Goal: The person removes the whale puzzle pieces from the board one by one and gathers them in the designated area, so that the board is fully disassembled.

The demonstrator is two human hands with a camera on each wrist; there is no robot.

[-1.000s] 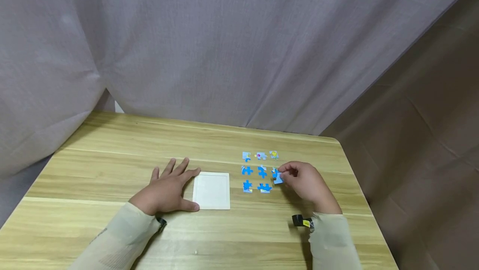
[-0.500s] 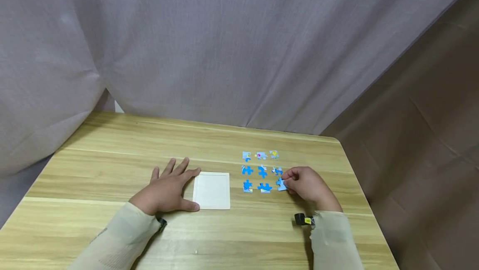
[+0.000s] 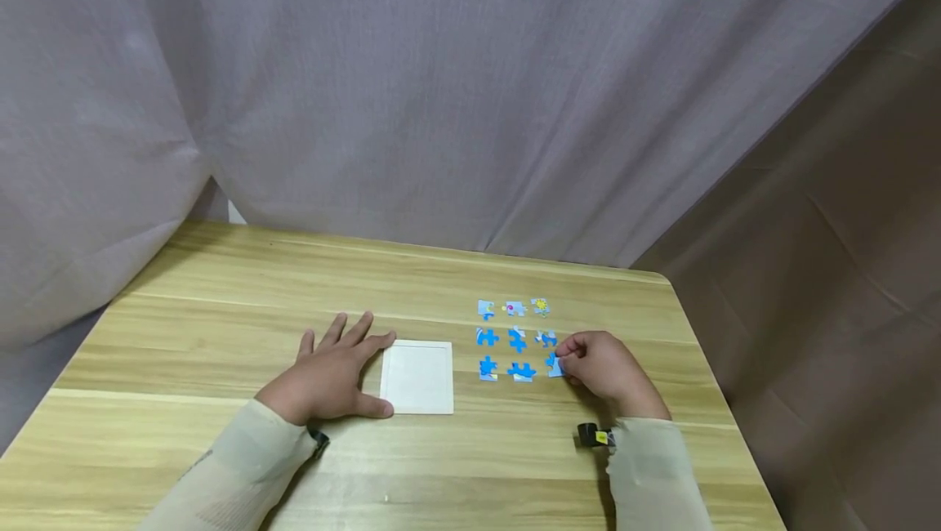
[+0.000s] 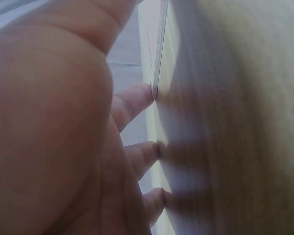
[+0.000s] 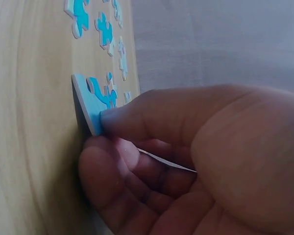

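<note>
My left hand (image 3: 331, 378) lies spread on the table, its thumb and index fingertip touching the left side of a square white puzzle frame (image 3: 416, 377). In the left wrist view, an index fingertip (image 4: 139, 100) meets the frame's edge. My right hand (image 3: 607, 368) pinches a light-blue puzzle piece (image 5: 91, 105) between thumb and fingers at the lower right of the laid-out pieces. That piece is tilted, with its near side raised off the table in the right wrist view. Part of it is hidden by the thumb.
Several blue puzzle pieces, among them a middle one (image 3: 518, 339) and one with a yellow sun-like figure (image 3: 540, 305), lie in rows right of the frame. The wooden table (image 3: 294, 269) ends at a grey curtain (image 3: 412, 106) behind.
My right hand has moved slightly right and toward me with the pinched piece, uncovering the piece above it. My left hand stays at the frame.
</note>
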